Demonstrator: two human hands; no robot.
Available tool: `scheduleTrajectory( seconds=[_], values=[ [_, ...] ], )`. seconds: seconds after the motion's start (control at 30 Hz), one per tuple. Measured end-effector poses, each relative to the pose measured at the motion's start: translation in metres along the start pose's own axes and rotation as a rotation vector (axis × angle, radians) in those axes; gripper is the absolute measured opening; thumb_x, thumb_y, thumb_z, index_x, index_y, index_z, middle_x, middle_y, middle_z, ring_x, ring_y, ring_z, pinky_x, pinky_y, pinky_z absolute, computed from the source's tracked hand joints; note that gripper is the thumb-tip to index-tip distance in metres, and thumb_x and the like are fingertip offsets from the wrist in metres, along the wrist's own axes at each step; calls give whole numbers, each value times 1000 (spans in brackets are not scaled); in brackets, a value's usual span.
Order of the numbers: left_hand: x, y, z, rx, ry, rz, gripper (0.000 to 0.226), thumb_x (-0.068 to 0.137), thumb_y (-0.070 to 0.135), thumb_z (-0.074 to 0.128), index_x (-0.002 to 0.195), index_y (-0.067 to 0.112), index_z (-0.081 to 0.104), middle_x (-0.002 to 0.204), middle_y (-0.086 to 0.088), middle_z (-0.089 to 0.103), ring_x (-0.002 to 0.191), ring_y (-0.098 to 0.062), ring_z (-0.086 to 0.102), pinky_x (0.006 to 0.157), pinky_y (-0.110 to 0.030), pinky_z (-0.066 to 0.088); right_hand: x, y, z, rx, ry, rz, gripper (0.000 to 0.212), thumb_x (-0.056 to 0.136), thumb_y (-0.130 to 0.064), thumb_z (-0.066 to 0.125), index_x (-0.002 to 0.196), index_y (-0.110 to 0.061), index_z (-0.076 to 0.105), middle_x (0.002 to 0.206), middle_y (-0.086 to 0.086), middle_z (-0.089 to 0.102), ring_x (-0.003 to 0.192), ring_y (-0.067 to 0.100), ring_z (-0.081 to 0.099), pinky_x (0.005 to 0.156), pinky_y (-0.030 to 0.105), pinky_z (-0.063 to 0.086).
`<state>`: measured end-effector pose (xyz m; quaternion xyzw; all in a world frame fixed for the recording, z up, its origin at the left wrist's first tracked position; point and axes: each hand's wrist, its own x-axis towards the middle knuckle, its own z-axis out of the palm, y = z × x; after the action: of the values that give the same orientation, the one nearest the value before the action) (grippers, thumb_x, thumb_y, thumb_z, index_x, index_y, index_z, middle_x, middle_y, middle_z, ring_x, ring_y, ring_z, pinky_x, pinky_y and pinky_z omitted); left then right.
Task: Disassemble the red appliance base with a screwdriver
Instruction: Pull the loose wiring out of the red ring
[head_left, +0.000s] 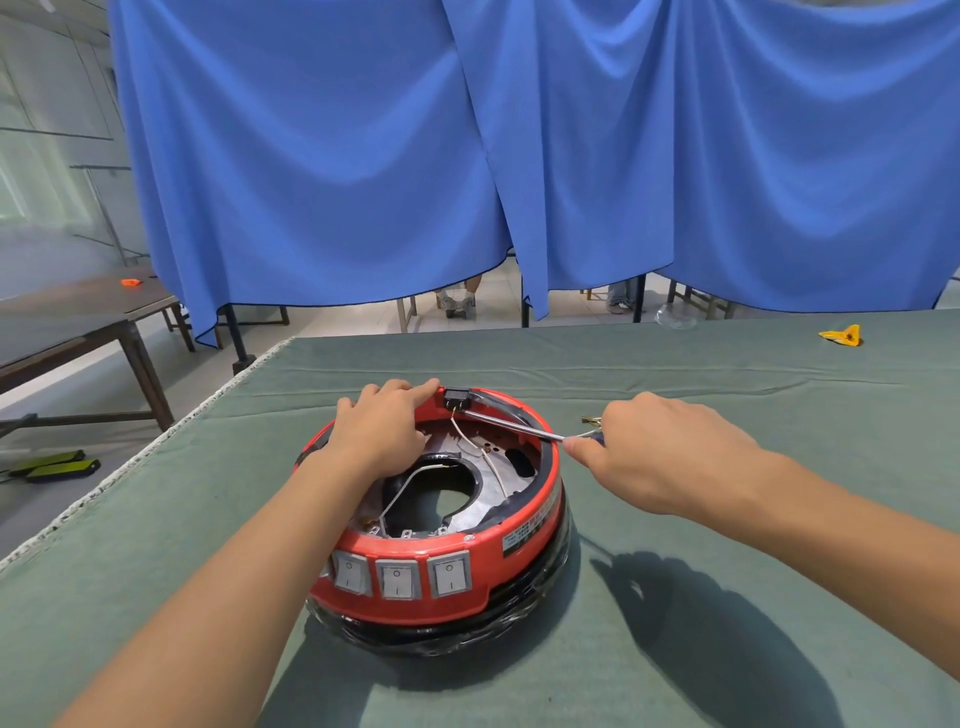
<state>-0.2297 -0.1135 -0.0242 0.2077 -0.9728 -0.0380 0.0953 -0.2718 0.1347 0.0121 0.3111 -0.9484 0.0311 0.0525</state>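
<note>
Base: the red base sits open side up on the green-covered bench, between the 2 forearms, with 3 grey switches on the wall facing the person.

Left hand: the left hand rests on the far-left rim of the base, fingers stretched out and pressing, the forefinger tip just beside the black part. It grips nothing.

Right hand: the right hand is outside the base, just past its right rim, fingers curled tight round the handle of the screwdriver. Most of the handle is hidden inside the fist.

Long axis: the shaft runs from the right fingers up and to the left, crossing over the right rim, at a shallow slant to the bench.

Tip: it ends at the black part on the far rim, at or under its near edge. Whether it sits in a screw head cannot be told.

Key relation: the black part lies beyond the right fingers and to their left, a full shaft length away, and touching distance from the left fingertips. The left hand is the nearer one.

Wires: white wires run from below the black part down into the hollow of the base, under the shaft.

Step in hand: probably freeing the black part from the rim, with the left hand steadying the base.

Risk: a slipped tip could run toward the left forefinger or nick a wire.

Loose bits: a small brass piece lies on the bench just behind the right fingers.
</note>
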Motion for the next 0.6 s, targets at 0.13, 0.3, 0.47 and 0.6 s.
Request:
scheduleTrajectory(
  seconds=[0.13,0.3,0.47,0.6],
  values=[
    [1,-1,1,-26,12,-10,71,85,13,46,146,41,23,148,4,34,131,-26,31,105,-46,23,2,2,0,-25,-7,1,55,96,-59,31,63,-17,46,66,0,48,57,19,45,51,32,32],
    [1,-1,2,-55,29,-20,70,85,11,45,145,41,25,147,3,36,131,-26,32,106,-46,23,2,1,1,-42,5,7,55,96,-59,30,63,-18,45,66,-1,48,57,15,44,47,30,27],
    [1,-1,0,-64,14,-13,70,85,14,47,146,40,24,148,2,35,131,-27,31,107,-48,22,6,8,1,-80,75,-44,56,95,-58,32,57,-19,43,62,-1,46,53,15,41,46,28,24],
    [1,0,-1,-73,8,-13,70,86,13,47,146,40,24,148,2,35,132,-27,31,107,-48,21,8,13,3,-97,142,-80,56,94,-58,36,51,-21,37,58,-2,43,50,15,39,45,27,23]
  ],
)
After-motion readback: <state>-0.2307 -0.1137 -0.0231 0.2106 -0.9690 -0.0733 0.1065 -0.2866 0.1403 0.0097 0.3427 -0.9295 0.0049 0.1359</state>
